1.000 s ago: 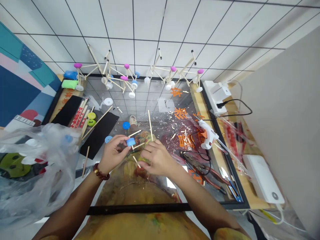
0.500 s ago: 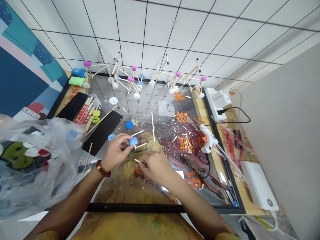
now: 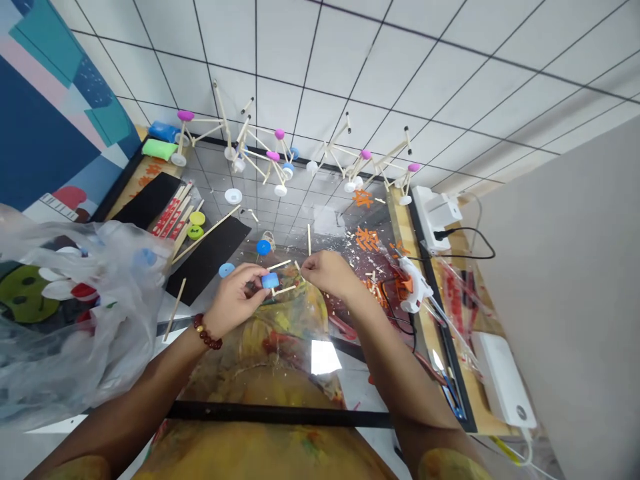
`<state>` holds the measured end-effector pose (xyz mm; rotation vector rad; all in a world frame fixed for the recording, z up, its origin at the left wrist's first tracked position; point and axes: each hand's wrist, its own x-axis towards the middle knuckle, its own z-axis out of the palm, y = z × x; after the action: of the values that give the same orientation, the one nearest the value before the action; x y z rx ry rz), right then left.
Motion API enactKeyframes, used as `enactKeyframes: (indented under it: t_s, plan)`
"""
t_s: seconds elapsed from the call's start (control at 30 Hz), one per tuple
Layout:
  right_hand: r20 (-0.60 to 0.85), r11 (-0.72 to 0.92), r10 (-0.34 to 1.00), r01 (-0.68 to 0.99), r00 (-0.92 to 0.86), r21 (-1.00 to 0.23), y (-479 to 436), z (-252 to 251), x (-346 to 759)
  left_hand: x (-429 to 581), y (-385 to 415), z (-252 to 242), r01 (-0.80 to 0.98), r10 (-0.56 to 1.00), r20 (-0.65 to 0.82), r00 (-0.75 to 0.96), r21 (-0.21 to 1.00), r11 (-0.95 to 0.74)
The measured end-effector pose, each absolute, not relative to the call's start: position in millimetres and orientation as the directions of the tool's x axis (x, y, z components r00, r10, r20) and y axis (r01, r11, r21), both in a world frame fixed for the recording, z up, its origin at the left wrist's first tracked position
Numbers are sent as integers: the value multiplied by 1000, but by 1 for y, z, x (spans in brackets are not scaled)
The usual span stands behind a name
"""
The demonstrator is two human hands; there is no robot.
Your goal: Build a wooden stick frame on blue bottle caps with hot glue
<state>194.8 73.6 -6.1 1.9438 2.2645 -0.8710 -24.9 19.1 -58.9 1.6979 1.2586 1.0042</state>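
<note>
My left hand (image 3: pixel 235 293) pinches a blue bottle cap (image 3: pixel 271 281) between thumb and fingers. Two thin wooden sticks (image 3: pixel 284 290) reach out from the cap toward the right. A short wooden stick (image 3: pixel 299 268) pokes out of my right hand (image 3: pixel 327 273), whose fingers are closed on it, just right of the cap and apart from it. Beyond that hand a longer stick (image 3: pixel 309 238) lies on the glass tabletop. Two more blue caps, one darker (image 3: pixel 263 247) and one paler (image 3: pixel 227 270), rest beyond my left hand.
Stick-and-cap models (image 3: pixel 280 157) line the back edge. A glue gun (image 3: pixel 415 287), a power strip (image 3: pixel 430 213) and a white box (image 3: pixel 503 380) are at right. Black sheets (image 3: pixel 210 260), yellow caps (image 3: pixel 196 225) and a plastic bag (image 3: pixel 120 293) are at left. Wood scraps litter the table.
My right hand has moved forward and to the right with its short stick, from near my body to beside the long stick. The left hand still holds the blue cap.
</note>
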Motion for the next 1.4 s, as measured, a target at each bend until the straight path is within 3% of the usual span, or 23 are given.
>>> enactKeyframes:
  t_s: [0.63, 0.9, 1.2, 1.4]
  plan:
    - [-418, 115, 881, 956, -223, -269, 83, -8, 186, -24, 19, -57, 364, 971, 125, 202, 911, -193]
    - [-365, 82, 920, 979, -146, -186, 77, -3, 190, -25, 17, -60, 363, 975, 96, 202, 917, -165]
    - [-184, 62, 972, 919, -143, -389, 47, -4, 209, -24, 16, -59, 359, 974, 117, 194, 916, -181]
    - [-7, -24, 1000, 834, 25, -551, 28, -8, 240, -25, 18, -57, 377, 972, 126, 201, 905, -195]
